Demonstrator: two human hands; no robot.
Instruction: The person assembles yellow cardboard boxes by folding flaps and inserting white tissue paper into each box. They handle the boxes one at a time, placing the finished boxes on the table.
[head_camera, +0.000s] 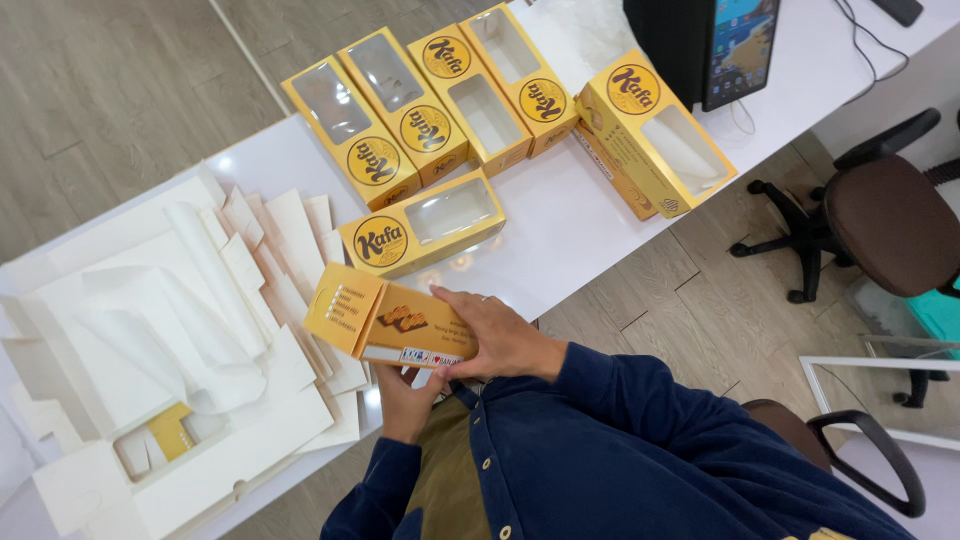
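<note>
On the white table, near its front edge, both hands hold a yellow carton, tilted, printed back upward. Right hand lies flat over the carton's end, fingers pressed together along the top face, thumb below. Left hand grips from underneath; its fingers mostly hidden, cannot tell their spread. Just beyond the carton: one windowed yellow box lying alone. Farther back, a row of four like boxes, touching side by side, and a fifth box apart by a dark tablet. Left of the hands: stack of flat white card blanks, matte, creased, overlapping. Boxes glossy card, clear rectangular windows.
</note>
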